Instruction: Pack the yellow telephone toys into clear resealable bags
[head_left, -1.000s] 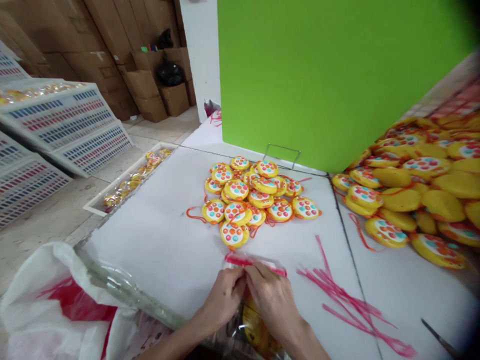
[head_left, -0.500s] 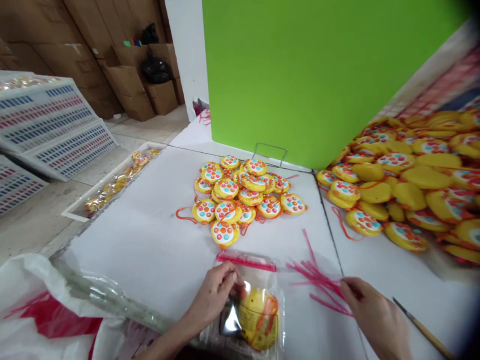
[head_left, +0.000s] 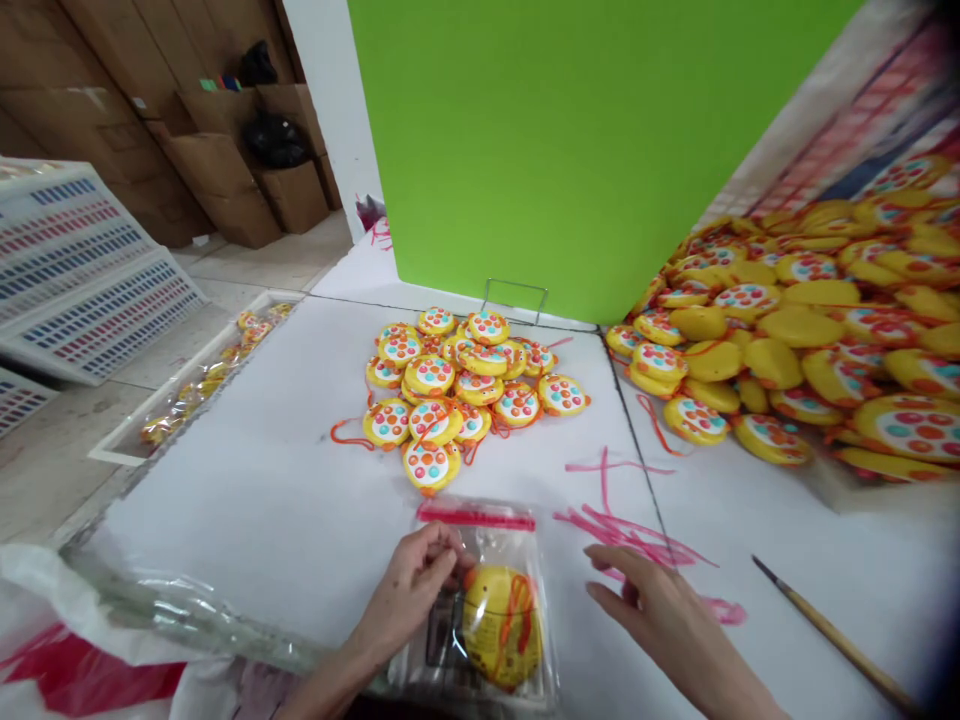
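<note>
A clear zip bag with a pink top strip lies at the table's front. Inside it is a yellow turtle-like toy with an orange cord, its plain side facing up. My left hand rests over the bag's left part, thumb and fingers pinched together; whatever they grip is hidden. To the right of the bag, my right hand hovers with thumb and forefinger apart, holding nothing. Just beyond its fingertips, loose pink strips are spread on the white table.
A pile of yellow toys with dotted white tops sits mid-table, a larger heap at the right. A wooden-handled pointed tool lies at right. Behind stand a green panel and wire stand; left, white crates.
My right hand has let go of the pink strips and moved left toward the bag, its fingers now apart. The strips lie more scattered. My left hand stays at the bag.
</note>
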